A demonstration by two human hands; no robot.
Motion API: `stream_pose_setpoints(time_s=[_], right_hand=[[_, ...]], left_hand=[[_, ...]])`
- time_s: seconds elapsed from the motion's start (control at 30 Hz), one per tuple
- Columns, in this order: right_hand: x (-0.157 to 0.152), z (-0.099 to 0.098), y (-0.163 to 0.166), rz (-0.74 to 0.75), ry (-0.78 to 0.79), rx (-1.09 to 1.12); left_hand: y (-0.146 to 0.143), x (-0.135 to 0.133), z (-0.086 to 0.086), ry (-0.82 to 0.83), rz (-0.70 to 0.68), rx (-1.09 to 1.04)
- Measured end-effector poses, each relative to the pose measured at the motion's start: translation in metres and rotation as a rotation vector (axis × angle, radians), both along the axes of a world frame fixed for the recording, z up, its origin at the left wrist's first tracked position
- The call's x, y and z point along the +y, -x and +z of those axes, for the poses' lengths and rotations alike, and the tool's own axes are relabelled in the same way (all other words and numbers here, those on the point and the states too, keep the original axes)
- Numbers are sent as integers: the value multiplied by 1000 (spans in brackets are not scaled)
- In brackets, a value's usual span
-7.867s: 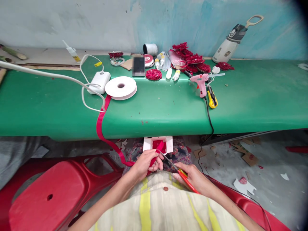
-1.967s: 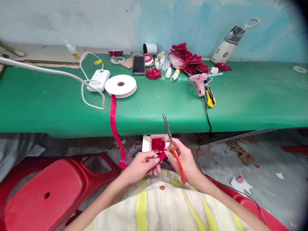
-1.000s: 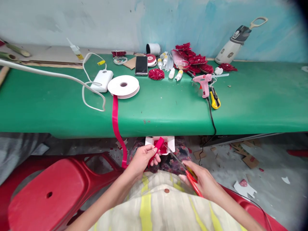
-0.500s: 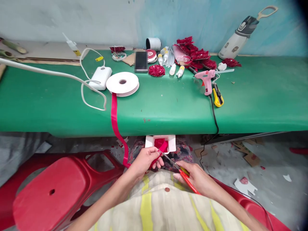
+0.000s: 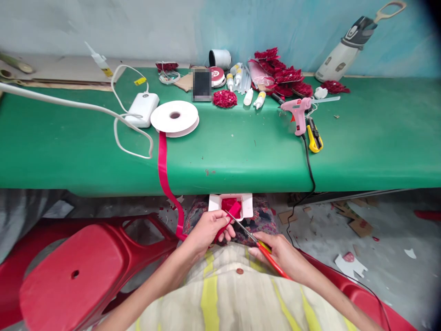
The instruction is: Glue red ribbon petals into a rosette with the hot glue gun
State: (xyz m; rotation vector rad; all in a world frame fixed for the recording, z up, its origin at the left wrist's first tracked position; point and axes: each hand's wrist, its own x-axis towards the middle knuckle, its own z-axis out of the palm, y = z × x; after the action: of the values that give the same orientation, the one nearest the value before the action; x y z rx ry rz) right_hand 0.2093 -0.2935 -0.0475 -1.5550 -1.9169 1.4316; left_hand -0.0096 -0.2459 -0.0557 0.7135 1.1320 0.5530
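Observation:
A red ribbon (image 5: 163, 170) runs from the white spool (image 5: 175, 118) on the table, down over the edge, into my left hand (image 5: 215, 226). My left fingers pinch it above my lap. My right hand (image 5: 275, 248) is closed round the red and yellow handles of the scissors (image 5: 267, 258). Their blades lie across the ribbon right beside my left fingertips, and look nearly closed. Just beyond my hands, an open white box (image 5: 247, 205) rests on my lap with red ribbon pieces inside.
On the green table (image 5: 220, 151) are a pink glue gun (image 5: 298, 112) with a black cord, a yellow utility knife (image 5: 314, 136), a white power bank (image 5: 142, 110), small glue bottles, red flower-like pieces (image 5: 225, 98) and a tilted bottle (image 5: 344, 50). A red stool (image 5: 72, 276) stands left.
The scissor blades seem to have closed slightly across the ribbon, and the ribbon end by the box has shifted a little. My hands stay in nearly the same place; the view has tilted slightly.

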Motion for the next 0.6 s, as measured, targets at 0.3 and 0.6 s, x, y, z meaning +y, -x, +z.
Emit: stream_pose_setpoints(time_s=[0.3,0.6], right_hand=[[3,2,0,78,-7,-160],[0,-9,-8,-25,-35,19]], left_hand=[[1,1,-9,17,13,32],[5,-7,6,-14,5,-2]])
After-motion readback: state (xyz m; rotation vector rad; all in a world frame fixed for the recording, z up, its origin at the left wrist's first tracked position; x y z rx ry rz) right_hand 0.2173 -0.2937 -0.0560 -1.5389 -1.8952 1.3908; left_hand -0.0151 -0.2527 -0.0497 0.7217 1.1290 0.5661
